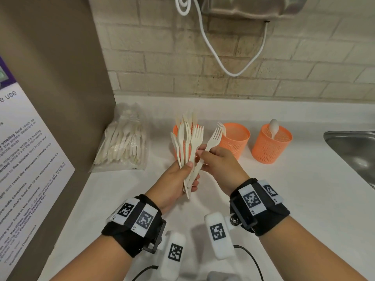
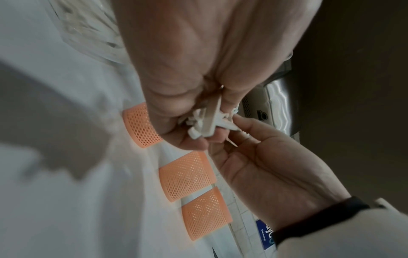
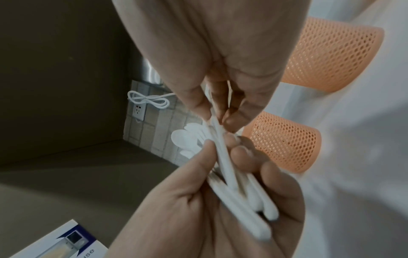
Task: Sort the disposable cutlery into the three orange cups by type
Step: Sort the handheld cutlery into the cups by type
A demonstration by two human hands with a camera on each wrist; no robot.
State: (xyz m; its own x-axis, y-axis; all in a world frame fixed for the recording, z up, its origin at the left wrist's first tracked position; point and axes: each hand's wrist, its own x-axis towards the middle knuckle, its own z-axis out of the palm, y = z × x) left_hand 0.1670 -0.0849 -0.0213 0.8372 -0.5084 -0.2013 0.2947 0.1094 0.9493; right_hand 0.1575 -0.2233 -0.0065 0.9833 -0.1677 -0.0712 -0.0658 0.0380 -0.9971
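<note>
Your left hand (image 1: 178,179) grips a fanned bundle of cutlery (image 1: 187,142) above the white counter (image 1: 284,189), in front of the left orange cup (image 1: 175,132). Your right hand (image 1: 220,162) pinches one fork (image 1: 211,141) by its handle, just beside the bundle. The middle cup (image 1: 235,139) holds a fork, the right cup (image 1: 271,146) a spoon (image 1: 273,126). A plastic bag (image 1: 123,142), seemingly of more cutlery, lies left
</note>
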